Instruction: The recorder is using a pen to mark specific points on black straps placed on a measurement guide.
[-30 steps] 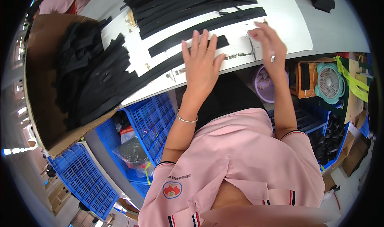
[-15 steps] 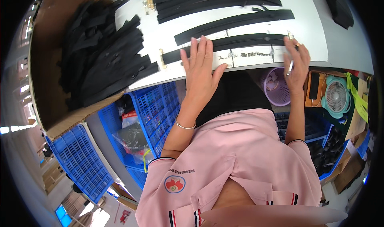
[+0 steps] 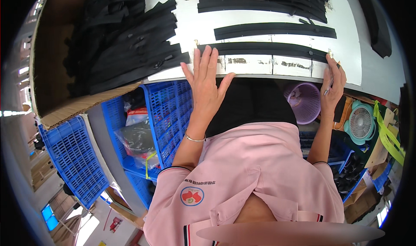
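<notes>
A long black zipper [image 3: 264,49] lies along the near side of a white board [image 3: 190,20]. My left hand [image 3: 204,79] rests flat over its left end, fingers stretched out and thumb spread. At the zipper's right end, the fingertips of my right hand [image 3: 333,83] touch down beside a small brass-coloured clip [image 3: 330,53]. A slim silvery tool [image 3: 328,88] is tucked in that hand's curled fingers; its exact kind is hard to make out. Another black zipper [image 3: 277,30] lies just beyond, and a pile of similar strips [image 3: 260,1] sits farther back.
To the left, a cardboard box [image 3: 52,72] holds a heap of black strips [image 3: 130,42]. Below the table edge stand blue plastic crates [image 3: 167,116], a purple basket [image 3: 305,103] and a teal fan [image 3: 361,120]. A black bundle [image 3: 372,25] lies at the far right.
The whole view has shifted, with the board appearing farther right. My left hand has slid left along the zipper to its left end. My right hand stays at the right end, fingertips now pressed down.
</notes>
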`<action>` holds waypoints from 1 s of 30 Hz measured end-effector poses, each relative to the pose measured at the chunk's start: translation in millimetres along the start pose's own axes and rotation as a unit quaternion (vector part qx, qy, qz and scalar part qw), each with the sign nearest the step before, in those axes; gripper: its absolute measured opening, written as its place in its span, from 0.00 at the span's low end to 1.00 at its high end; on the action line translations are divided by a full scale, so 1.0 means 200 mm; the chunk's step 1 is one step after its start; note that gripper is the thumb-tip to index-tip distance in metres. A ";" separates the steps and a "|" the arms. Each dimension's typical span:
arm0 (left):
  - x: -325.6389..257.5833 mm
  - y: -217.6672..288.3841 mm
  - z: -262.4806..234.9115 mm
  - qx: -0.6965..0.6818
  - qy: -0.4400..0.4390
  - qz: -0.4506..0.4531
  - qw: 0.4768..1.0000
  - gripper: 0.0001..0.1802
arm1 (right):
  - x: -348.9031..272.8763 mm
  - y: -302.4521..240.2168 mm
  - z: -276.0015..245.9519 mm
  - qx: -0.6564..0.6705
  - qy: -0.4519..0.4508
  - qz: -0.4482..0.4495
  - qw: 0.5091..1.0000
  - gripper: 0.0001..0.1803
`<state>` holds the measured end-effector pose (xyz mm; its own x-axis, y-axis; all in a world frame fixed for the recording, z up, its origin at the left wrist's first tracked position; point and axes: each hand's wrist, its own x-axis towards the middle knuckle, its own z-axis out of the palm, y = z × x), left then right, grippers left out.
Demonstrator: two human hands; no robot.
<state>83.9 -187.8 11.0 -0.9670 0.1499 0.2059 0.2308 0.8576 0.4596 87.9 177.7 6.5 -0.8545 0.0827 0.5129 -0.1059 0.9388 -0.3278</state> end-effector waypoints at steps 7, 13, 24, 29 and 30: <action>0.00 -0.03 0.00 0.003 0.026 0.015 1.000 0.40 | 0.20 -0.55 0.12 0.388 -0.136 0.135 0.901 0.19; 0.02 -0.02 0.02 -0.020 0.033 0.013 0.999 0.42 | 0.31 -0.91 0.40 0.491 -0.162 0.119 0.848 0.10; 0.01 -0.04 0.02 -0.018 0.041 0.013 0.999 0.42 | 0.27 -0.93 0.54 0.409 -0.158 0.035 0.898 0.10; 0.01 -0.04 0.03 -0.024 0.044 0.016 0.999 0.42 | 0.27 -0.93 0.55 0.352 -0.143 0.012 0.925 0.09; 0.01 -0.04 0.03 -0.022 0.047 0.016 0.999 0.42 | 0.27 -0.94 0.55 0.352 -0.144 0.013 0.925 0.09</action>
<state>79.1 -190.7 2.0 -0.9449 0.1287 0.3010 0.2685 0.8307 0.4876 5.4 -30.8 8.7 -0.9504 -0.0854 0.2992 -0.3025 0.4791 -0.8240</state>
